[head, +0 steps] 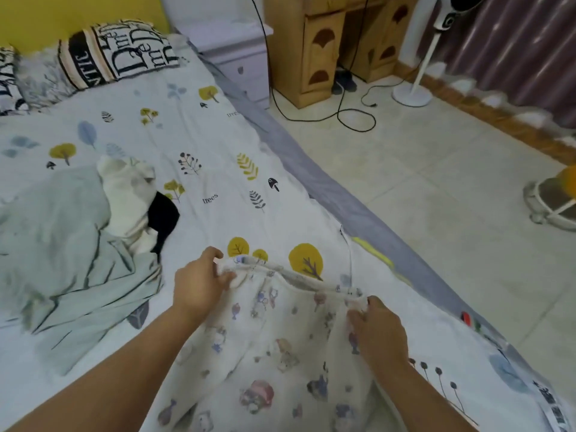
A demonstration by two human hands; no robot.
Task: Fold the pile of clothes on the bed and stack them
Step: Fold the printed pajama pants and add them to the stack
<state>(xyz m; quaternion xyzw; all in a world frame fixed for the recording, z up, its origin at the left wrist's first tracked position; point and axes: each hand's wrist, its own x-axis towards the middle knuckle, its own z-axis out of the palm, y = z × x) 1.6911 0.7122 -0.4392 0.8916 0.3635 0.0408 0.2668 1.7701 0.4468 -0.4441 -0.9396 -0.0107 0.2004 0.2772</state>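
Observation:
A white garment with small cartoon prints (274, 344) lies spread on the bed in front of me. My left hand (199, 285) pinches its far left corner at the top edge. At the right end of the same edge, my right hand (377, 332) grips the cloth. Left of it sits the unfolded pile: a pale green garment (62, 244), a crumpled white piece (127, 198) and a black piece (163, 218) sticking out beneath it.
The bed has a white sheet with tree prints (218, 145) and lettered pillows (118, 51) at the head. Its right edge drops to a tiled floor (436, 188) with a black cable (349, 120), a wooden desk (327, 48) and a fan stand (411, 95).

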